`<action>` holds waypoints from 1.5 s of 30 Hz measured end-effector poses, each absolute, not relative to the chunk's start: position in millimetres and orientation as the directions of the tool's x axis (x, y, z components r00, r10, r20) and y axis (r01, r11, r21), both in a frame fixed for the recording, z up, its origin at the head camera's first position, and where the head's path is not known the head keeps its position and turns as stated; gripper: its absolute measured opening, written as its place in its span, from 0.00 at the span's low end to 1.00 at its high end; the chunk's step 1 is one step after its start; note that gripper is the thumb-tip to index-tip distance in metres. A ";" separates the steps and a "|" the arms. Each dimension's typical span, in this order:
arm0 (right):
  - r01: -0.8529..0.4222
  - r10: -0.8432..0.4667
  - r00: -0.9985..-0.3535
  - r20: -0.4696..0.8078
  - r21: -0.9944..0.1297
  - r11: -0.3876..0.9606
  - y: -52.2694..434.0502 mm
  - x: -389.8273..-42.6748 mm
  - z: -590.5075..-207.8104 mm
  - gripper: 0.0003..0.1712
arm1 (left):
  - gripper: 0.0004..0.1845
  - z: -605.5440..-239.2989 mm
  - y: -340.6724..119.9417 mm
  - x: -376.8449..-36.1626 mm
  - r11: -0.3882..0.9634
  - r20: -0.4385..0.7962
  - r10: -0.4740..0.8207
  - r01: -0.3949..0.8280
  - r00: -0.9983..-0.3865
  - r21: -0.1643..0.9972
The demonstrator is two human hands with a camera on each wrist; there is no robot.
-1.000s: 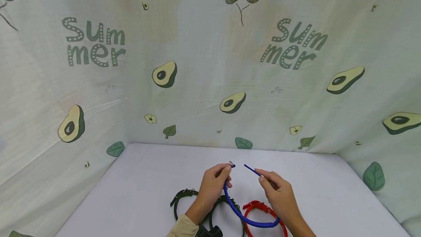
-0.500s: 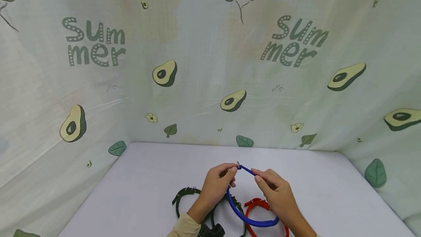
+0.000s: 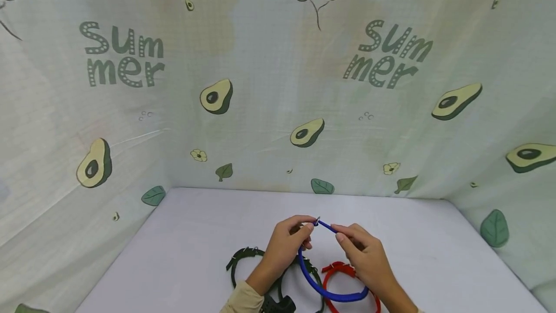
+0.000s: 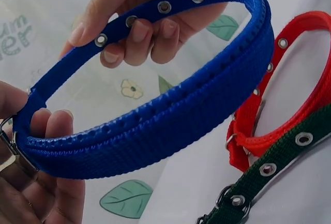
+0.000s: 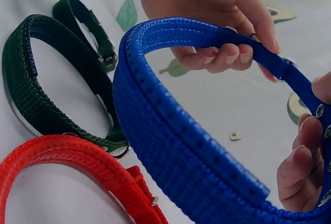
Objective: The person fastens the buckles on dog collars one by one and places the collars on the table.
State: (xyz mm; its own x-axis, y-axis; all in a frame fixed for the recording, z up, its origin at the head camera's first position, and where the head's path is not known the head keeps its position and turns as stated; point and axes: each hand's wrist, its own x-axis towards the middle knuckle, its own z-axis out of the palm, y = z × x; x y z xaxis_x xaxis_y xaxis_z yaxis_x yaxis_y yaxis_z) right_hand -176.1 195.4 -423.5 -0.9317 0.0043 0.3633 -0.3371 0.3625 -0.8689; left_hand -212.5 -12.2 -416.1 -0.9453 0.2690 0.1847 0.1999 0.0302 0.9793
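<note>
A blue collar [image 3: 330,295] hangs in a loop between my two hands above the table. My left hand [image 3: 284,240] pinches its buckle end, where a metal buckle [image 4: 11,144] shows in the left wrist view. The right hand [image 3: 367,252] pinches the thin strap, lined with metal eyelets [image 4: 164,7], between thumb and fingers. Its strap tip meets the buckle end at the left fingertips. In the right wrist view the strap runs through the fitting near the left fingers; how far it goes through the buckle is partly hidden. The padded band [image 5: 170,125] droops below, twisted open.
On the white table [image 3: 195,235] lie a red collar [image 3: 338,268] below the right hand and dark green collars [image 3: 245,253] under the left forearm. A black object [image 3: 278,305] sits beside the left sleeve. Printed cloth [image 3: 260,62] walls the back and sides.
One second ago the strap tip was apart from the buckle end. My hands have come closer together, and the tip now meets the buckle.
</note>
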 end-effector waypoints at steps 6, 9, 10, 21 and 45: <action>-0.296 0.030 -0.945 0.325 -0.894 0.336 190.4 -173.9 -422.4 0.09 | 0.14 -415.1 -10.7 -211.4 -0.035 0.128 0.280 0.123 -0.951 0.992; -0.285 0.040 -0.949 0.314 -0.904 0.320 188.3 -173.1 -422.3 0.09 | 0.14 -413.4 -10.5 -210.4 -0.038 0.113 0.276 0.107 -0.954 0.994; -0.281 0.044 -0.950 0.310 -0.907 0.315 187.8 -172.7 -421.9 0.09 | 0.14 -413.0 -10.4 -210.1 -0.040 0.108 0.276 0.101 -0.955 0.994; -0.240 0.082 -0.959 0.271 -0.932 0.272 177.5 -169.2 -420.4 0.08 | 0.14 -412.0 -4.1 -205.2 -0.123 0.031 0.269 -0.003 -0.963 0.992; -0.375 0.070 -0.912 0.403 -0.891 0.256 166.1 -167.6 -424.1 0.18 | 0.19 -417.8 4.9 -202.9 -0.172 0.064 0.287 0.015 -0.956 0.985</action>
State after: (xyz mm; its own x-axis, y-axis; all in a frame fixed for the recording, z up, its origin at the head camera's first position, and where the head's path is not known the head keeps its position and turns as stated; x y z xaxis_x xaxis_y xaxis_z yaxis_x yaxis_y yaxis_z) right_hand -167.6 166.1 -424.1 -0.9123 0.0696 0.4035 -0.3746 0.2557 -0.8912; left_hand -202.9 4.9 -417.8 -0.9557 0.2871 0.0643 0.0147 -0.1719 0.9850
